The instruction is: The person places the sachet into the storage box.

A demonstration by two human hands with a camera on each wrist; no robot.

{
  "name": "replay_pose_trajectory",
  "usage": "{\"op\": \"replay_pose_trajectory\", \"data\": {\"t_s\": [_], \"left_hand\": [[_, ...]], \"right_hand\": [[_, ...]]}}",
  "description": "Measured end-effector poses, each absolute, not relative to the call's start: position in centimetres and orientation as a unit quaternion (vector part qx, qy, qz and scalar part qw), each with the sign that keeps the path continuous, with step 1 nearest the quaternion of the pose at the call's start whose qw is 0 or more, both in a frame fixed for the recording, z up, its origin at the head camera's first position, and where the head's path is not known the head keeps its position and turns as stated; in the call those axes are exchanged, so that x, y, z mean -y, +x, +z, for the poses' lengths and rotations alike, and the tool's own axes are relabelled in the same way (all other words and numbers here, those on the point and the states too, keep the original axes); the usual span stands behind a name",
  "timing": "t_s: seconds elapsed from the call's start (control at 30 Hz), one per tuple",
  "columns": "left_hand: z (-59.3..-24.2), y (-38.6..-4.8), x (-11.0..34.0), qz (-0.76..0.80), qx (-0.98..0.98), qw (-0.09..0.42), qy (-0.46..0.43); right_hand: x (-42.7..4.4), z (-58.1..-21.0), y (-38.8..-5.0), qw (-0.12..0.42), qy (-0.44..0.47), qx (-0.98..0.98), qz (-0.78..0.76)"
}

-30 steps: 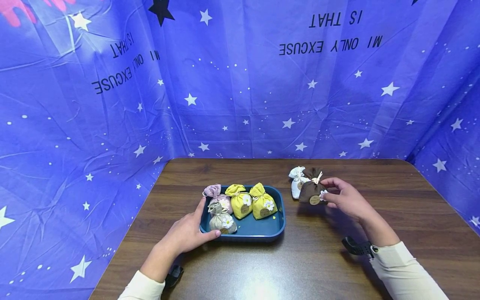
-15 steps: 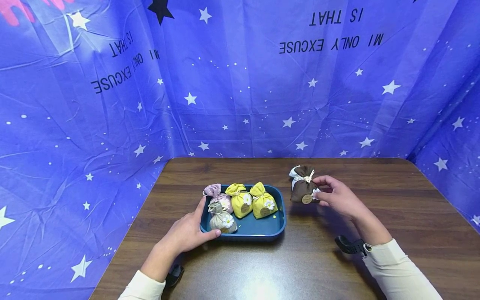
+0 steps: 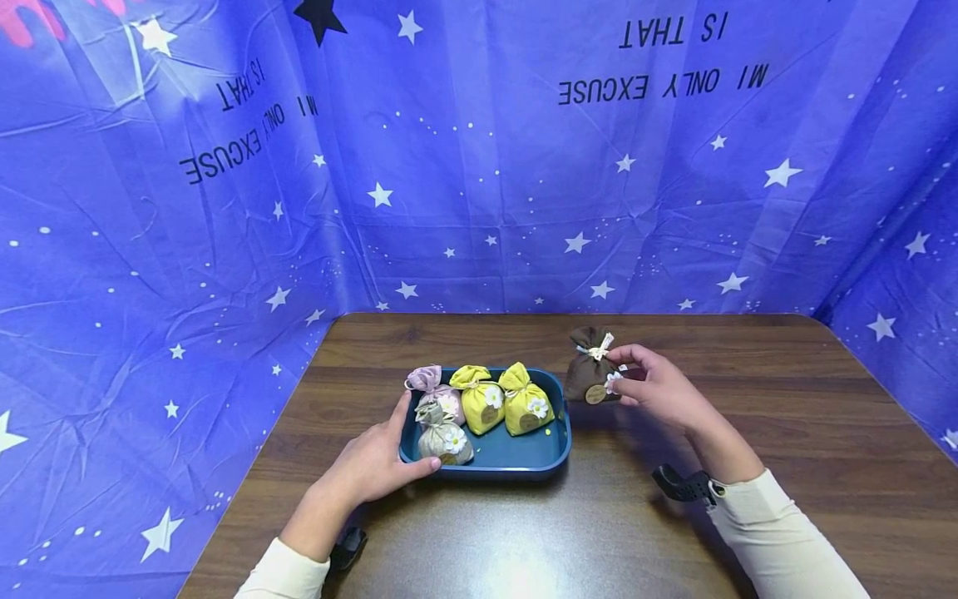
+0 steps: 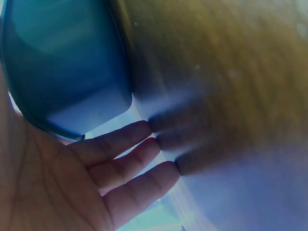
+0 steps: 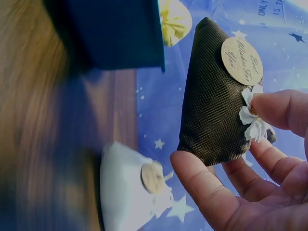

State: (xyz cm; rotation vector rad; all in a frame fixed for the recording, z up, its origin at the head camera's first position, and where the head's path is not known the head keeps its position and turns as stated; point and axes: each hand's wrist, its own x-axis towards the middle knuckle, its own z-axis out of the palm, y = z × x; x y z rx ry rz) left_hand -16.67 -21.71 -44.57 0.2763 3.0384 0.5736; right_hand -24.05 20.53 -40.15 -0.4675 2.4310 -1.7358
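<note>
My right hand [image 3: 662, 389] holds a brown cloth sachet [image 3: 584, 378] between thumb and fingers, just right of the blue tray [image 3: 516, 454]. The sachet has a tied neck, a round tag and a white flower; in the right wrist view it is off the table. My left hand [image 3: 368, 462] rests against the tray's left end, thumb on the front rim; three of its fingers [image 4: 139, 190] stretch straight in the left wrist view. In the tray sit a pink sachet [image 3: 424, 380], a grey sachet [image 3: 441, 445] and two yellow sachets, the left one [image 3: 479, 412] beside the right one [image 3: 524, 403].
A white sachet [image 5: 120, 187] stands on the table in the right wrist view; the brown one mostly hides it in the head view. Brown wooden table [image 3: 479, 532] surrounds the tray. Behind it hangs a blue star-printed cloth [image 3: 479, 191].
My right hand has moved left with the brown sachet, toward the tray, passing in front of the white sachet. My left hand and the tray have stayed put.
</note>
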Motion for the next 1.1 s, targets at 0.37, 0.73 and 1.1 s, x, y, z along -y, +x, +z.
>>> {"op": "replay_pose_trajectory", "data": {"t_s": [0.37, 0.73, 1.1], "left_hand": [[-44.7, -16.6, 21.7, 0.185, -0.979, 0.02, 0.085], [-44.6, -16.6, 21.7, 0.185, -0.979, 0.017, 0.084], [-44.4, -16.6, 21.7, 0.185, -0.979, 0.017, 0.088]], "right_hand": [[-18.1, -40.0, -24.2, 0.067, -0.175, -0.798, -0.573], [-16.0, -39.8, -24.0, 0.081, -0.196, -0.799, -0.563], [-14.3, -40.3, -23.6, 0.059, -0.249, -0.82, -0.512]]}}
